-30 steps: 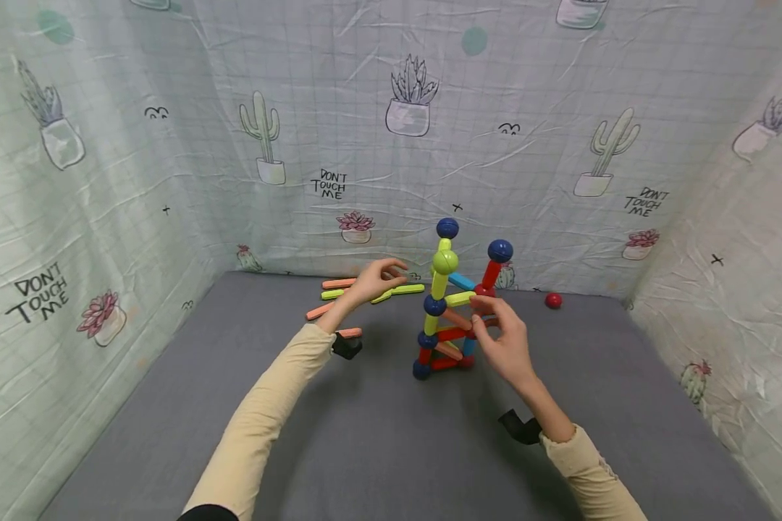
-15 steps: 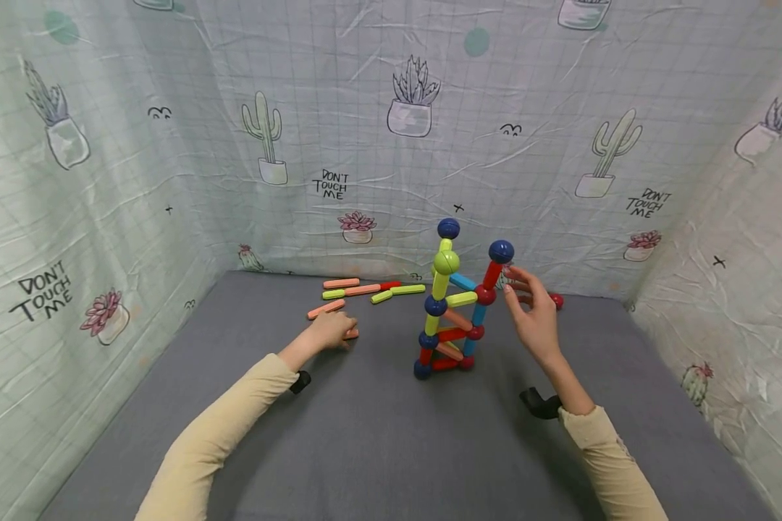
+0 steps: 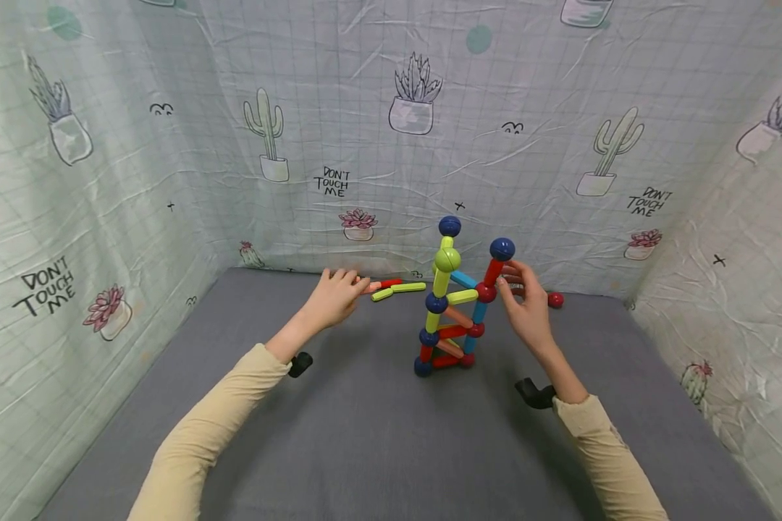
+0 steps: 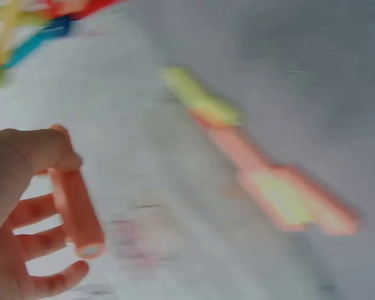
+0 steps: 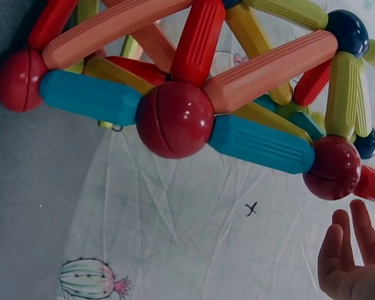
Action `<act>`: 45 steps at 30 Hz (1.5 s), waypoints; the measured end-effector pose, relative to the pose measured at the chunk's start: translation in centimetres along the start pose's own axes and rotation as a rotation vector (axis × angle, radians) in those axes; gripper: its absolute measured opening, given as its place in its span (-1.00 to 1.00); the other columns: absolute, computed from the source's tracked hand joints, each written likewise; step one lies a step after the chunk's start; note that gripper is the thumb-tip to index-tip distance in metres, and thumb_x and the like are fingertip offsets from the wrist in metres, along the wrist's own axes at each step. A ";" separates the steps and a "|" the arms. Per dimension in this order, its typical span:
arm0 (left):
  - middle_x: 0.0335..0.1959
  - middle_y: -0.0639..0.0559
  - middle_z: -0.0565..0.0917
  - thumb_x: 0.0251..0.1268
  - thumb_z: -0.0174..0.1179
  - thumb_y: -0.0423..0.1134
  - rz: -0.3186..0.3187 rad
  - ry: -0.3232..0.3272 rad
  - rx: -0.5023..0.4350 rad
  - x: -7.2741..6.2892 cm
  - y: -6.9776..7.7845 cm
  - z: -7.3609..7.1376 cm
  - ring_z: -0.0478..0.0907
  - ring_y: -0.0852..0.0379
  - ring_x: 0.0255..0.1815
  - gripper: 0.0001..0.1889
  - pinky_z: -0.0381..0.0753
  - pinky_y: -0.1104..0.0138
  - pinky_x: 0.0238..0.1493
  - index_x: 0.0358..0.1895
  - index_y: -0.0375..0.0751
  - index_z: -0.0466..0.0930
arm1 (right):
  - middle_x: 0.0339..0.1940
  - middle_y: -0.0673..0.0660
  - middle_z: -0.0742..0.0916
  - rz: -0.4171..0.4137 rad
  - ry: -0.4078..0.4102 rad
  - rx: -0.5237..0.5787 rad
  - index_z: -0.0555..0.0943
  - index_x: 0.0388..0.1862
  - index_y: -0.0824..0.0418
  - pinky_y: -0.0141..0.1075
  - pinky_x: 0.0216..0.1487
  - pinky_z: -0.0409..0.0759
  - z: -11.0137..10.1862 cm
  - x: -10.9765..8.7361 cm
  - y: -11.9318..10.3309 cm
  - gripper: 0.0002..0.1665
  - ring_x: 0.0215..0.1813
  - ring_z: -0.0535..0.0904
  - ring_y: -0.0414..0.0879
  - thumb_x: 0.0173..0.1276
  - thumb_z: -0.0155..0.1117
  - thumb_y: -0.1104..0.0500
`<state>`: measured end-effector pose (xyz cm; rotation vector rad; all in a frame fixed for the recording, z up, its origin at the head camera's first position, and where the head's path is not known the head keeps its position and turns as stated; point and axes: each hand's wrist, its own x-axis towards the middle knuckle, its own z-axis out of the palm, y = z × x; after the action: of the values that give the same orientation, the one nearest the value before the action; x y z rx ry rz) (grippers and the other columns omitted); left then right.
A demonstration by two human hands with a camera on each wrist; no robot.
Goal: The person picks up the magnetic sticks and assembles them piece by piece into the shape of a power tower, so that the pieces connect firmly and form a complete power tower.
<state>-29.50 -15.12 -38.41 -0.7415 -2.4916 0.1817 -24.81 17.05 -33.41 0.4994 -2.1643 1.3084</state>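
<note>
In the left wrist view, my left hand point(image 4: 25, 206) holds a salmon magnetic rod point(image 4: 78, 212) between thumb and fingers. The head view puts this hand point(image 3: 331, 298) at the back left, above loose rods that it partly hides. A magnetic rod-and-ball tower point(image 3: 452, 331) stands right of centre, topped by two dark blue balls and a lime ball. Beside its upper right post is my right hand point(image 3: 528, 307), fingers loosely bent near a red rod point(image 3: 493, 273). In the right wrist view the fingertips are just under a red ball point(image 5: 332, 167); contact cannot be told.
A lime rod point(image 3: 409, 287) and a red rod point(image 3: 391, 283) lie near the back edge of the grey table point(image 3: 391, 434). One loose red ball point(image 3: 555, 299) lies behind the right hand. A printed cloth point(image 3: 332, 94) surrounds the table.
My left hand came down onto a salmon rod at the front of the loose pile, then lifted it toward the back. My right hand shifted rightward and up along the tower's right side.
</note>
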 end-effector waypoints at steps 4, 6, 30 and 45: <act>-0.25 -0.06 0.56 0.20 0.08 -0.23 0.019 0.254 0.068 2.7 1.6 -5.4 0.47 -0.03 -0.25 -0.79 0.36 0.14 -0.26 -0.12 -0.19 0.45 | -0.08 0.43 0.56 -0.010 -0.002 0.008 0.35 0.10 0.46 -0.64 -0.19 0.34 0.3 0.2 0.1 -0.60 -0.19 0.42 -0.31 0.28 0.03 0.35; -0.23 -0.06 0.56 0.19 0.09 -0.24 0.029 0.375 0.054 3.9 2.6 -8.0 0.46 -0.03 -0.24 -0.79 0.33 0.13 -0.23 -0.13 -0.21 0.46 | -0.10 0.43 0.56 -0.016 0.000 0.010 0.35 0.09 0.47 -0.64 -0.20 0.35 0.5 0.3 0.1 -0.60 -0.22 0.41 -0.35 0.28 0.04 0.35; -0.17 0.12 0.58 0.32 -0.03 -0.22 0.319 0.055 0.295 11.5 13.1 -11.2 0.40 0.05 -0.04 -0.76 0.11 -0.09 0.19 -0.33 0.13 0.65 | -0.14 0.43 0.55 -0.094 -0.070 -0.022 0.35 0.01 0.55 -0.63 -0.22 0.36 0.3 0.6 0.7 -0.69 -0.16 0.53 0.18 0.33 -0.08 0.40; -0.18 0.17 0.61 0.19 0.12 -0.05 0.180 0.030 0.084 11.4 11.1 -11.9 0.41 0.09 -0.07 -0.80 -0.03 -0.15 0.19 -0.13 0.17 0.60 | -0.12 0.46 0.55 -0.067 -0.076 -0.039 0.34 0.03 0.54 -0.67 -0.21 0.32 0.1 0.7 0.8 -0.67 -0.14 0.53 0.24 0.33 -0.06 0.37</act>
<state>-26.15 0.08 -26.15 -0.9258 -2.3727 0.3358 -25.85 17.29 -33.53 0.6097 -2.2108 1.2278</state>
